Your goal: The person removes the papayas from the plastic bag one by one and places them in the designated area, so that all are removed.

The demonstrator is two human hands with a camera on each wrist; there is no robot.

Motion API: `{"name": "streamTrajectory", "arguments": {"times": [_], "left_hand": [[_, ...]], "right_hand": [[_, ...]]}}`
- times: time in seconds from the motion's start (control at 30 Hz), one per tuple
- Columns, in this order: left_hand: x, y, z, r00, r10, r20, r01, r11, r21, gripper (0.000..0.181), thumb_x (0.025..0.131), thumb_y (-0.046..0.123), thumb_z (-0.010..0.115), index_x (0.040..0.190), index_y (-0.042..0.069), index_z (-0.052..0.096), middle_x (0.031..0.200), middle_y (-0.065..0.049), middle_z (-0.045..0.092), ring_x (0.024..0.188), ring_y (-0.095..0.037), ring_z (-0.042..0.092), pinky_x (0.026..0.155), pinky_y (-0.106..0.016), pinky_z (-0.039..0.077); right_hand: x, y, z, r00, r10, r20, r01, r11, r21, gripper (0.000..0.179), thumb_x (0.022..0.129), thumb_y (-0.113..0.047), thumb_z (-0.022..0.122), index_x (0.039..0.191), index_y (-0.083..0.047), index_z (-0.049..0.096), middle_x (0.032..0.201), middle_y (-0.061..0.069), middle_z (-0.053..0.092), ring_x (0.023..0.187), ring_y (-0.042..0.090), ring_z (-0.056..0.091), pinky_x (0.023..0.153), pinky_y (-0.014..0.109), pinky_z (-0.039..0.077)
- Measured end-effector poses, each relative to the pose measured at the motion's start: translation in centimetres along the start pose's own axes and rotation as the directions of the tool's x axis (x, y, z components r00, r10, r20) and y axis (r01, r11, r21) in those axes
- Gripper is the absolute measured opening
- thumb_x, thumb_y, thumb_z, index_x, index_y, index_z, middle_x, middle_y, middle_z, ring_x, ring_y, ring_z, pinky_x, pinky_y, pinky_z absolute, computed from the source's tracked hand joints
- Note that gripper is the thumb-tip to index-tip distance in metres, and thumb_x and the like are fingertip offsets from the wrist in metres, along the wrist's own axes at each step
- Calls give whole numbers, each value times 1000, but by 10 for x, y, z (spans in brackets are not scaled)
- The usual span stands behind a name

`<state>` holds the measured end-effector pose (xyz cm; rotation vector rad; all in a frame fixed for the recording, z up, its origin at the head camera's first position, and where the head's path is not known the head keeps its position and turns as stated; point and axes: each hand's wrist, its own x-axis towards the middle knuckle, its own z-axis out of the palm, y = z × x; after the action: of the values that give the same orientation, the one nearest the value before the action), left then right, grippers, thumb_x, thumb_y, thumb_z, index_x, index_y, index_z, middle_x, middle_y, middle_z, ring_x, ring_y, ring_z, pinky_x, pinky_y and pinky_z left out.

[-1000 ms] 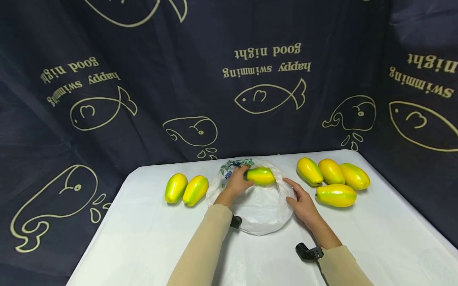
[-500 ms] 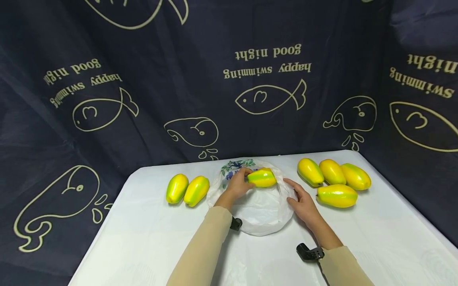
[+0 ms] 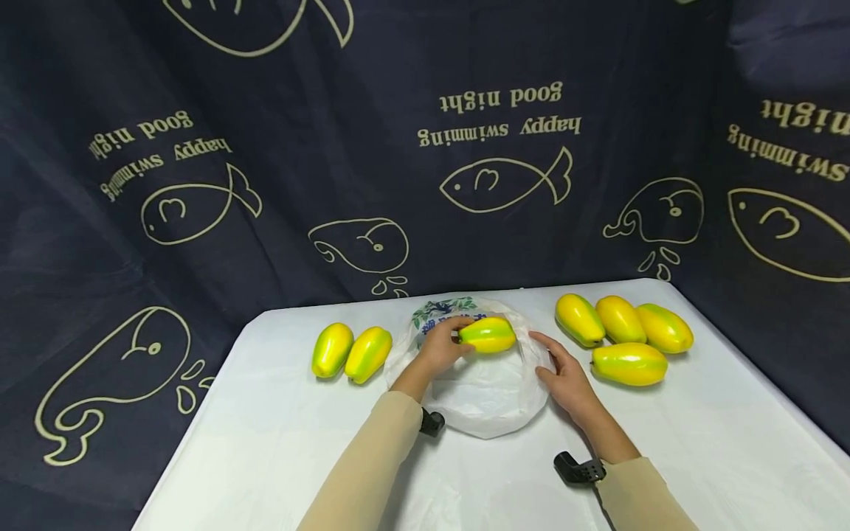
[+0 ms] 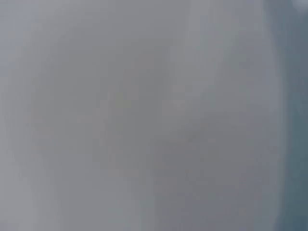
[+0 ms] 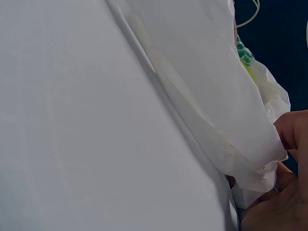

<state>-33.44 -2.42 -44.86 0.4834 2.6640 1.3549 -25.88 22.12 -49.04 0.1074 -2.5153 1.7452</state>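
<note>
A yellow-green papaya [image 3: 490, 335] lies sideways over the mouth of a white plastic bag [image 3: 486, 414]. Its left end is gripped by my left hand [image 3: 441, 348], thumb in front and fingers behind. At the bag's right side, my right hand [image 3: 569, 380] holds the rim. From the right wrist, the thumb and fingers [image 5: 291, 130] pinch the crumpled edge of the plastic. Blue print and green leaves show on the bag's far side. The left wrist view is only a pale blur, with neither hand nor fruit distinguishable.
Two papayas [image 3: 333, 350] lie on the white-covered table [image 3: 265, 442] left of the bag. Several more papayas [image 3: 628, 363] are grouped to its right. A dark curtain [image 3: 372, 177] printed with fish and whales hangs behind the table.
The papaya in my left hand has shifted slightly toward me and levelled over the bag, uncovering more blue print. My right hand stays at the rim.
</note>
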Motion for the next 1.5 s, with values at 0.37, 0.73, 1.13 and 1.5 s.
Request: {"name": "streamTrajectory", "arguments": {"times": [0.37, 0.73, 1.13, 1.5], "left_hand": [[-21, 3, -11, 997, 70, -11, -71, 997, -29, 54, 87, 4, 75, 138, 14, 60, 136, -14, 55, 123, -35, 61, 97, -34, 58], [-51, 0, -22, 990, 128, -58, -129, 992, -15, 52, 87, 5, 74, 137, 11, 60, 138, -14, 58, 119, -35, 64, 97, -36, 58], [-78, -4, -42, 987, 128, -93, -134, 989, -63, 53, 89, 6, 73, 140, 13, 58, 139, -11, 61, 121, -31, 63, 97, -37, 58], [-100, -14, -56, 977, 100, -190, -131, 979, -154, 53, 87, 3, 74, 137, 15, 60, 137, -8, 60, 125, -29, 60, 98, -33, 58]], "right_hand": [[0, 1, -1, 1000, -2, 0, 2, 1000, -2, 64, 93, 4, 51, 153, -17, 40, 166, 13, 24, 157, 32, 13, 127, 53, 14], [0, 3, -1, 1000, 0, -1, 0, 1000, 4, 63, 93, 6, 50, 152, -15, 41, 166, 14, 25, 156, 33, 14, 127, 54, 14], [-1, 0, -1, 1000, 7, 2, -7, 1000, 13, 63, 94, 5, 50, 152, -16, 40, 166, 13, 23, 156, 33, 13, 127, 54, 14], [-2, -3, -2, 1000, 6, -3, -6, 1000, 6, 63, 93, 4, 50, 152, -16, 40, 166, 14, 24, 156, 34, 14, 126, 54, 15]]}}
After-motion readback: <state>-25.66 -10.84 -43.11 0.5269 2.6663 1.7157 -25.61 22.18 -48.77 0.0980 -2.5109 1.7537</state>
